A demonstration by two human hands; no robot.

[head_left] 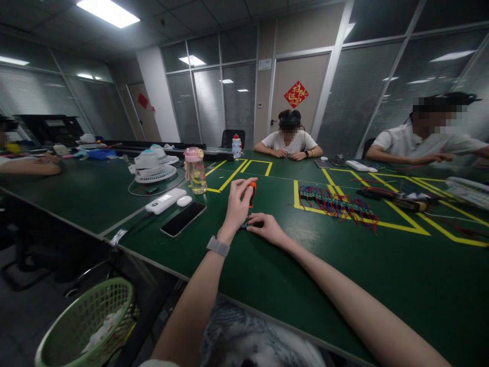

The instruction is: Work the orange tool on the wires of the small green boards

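My left hand [240, 200], with a grey watch band on its wrist, is closed around the orange and black handle of a screwdriver [252, 187]. The tool stands roughly upright, and its lower end is mostly hidden by my fingers. Just below it, on the green table, lies a small part that looks like a circuit board [245, 224], partly covered. My right hand [267, 229] rests on the tabletop and pinches the right side of that part between thumb and fingers.
Left of my hands lie a phone [184, 219], a white power bank [165, 201], an earbud case [184, 201] and a pink-lidded bottle [196, 171]. Small wired boards [336, 200] lie to the right, inside yellow tape. A green basket [89, 318] stands below; people sit around the table.
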